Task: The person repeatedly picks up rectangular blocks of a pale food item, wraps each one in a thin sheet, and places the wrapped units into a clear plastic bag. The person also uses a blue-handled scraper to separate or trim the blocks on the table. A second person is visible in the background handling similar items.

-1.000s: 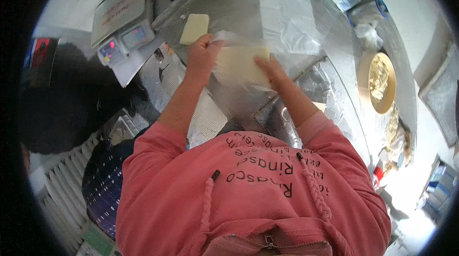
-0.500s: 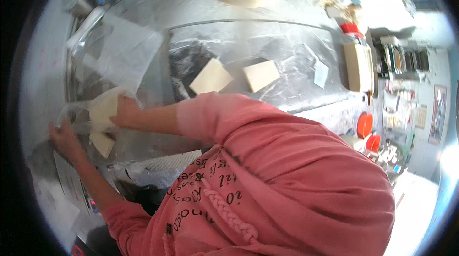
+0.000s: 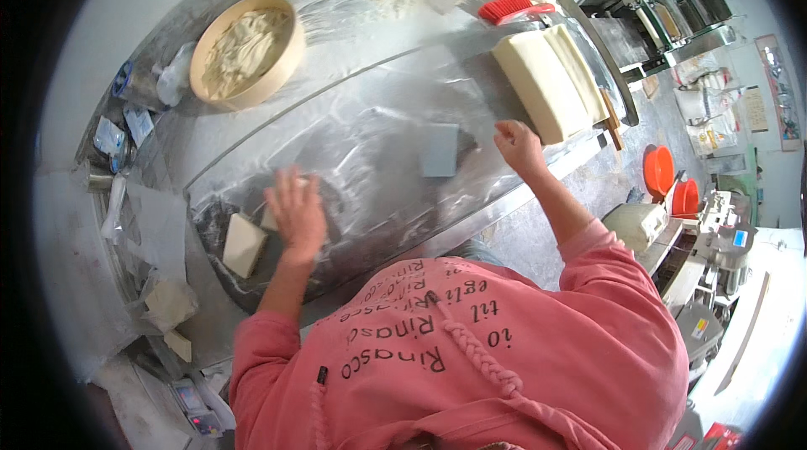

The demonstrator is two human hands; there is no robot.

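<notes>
My left hand (image 3: 298,219) is spread over the worktop at the left, slightly blurred, and partly covers a small dough slab (image 3: 269,219). Whether it touches that slab, I cannot tell. A second pale dough slab (image 3: 244,246) lies just left of it. My right hand (image 3: 519,151) has its fingers curled, with nothing visible in them, beside the near left corner of a large dough block (image 3: 542,84). Between my hands lies a flat blue-grey rectangular scraper (image 3: 439,150). At the far left, a clear plastic bag (image 3: 192,297) rests around a dough piece (image 3: 170,302).
A round wooden-coloured tub (image 3: 290,50) of soft dough stands at the back left. Behind the block lies a red brush (image 3: 506,7). A digital scale (image 3: 202,420) is at the lower left. Orange-red round containers (image 3: 658,171) stand off the worktop's right side.
Both hands have left the plastic bag and the dough at the left and moved right, now wide apart. The view has turned, bringing the dough block closer.
</notes>
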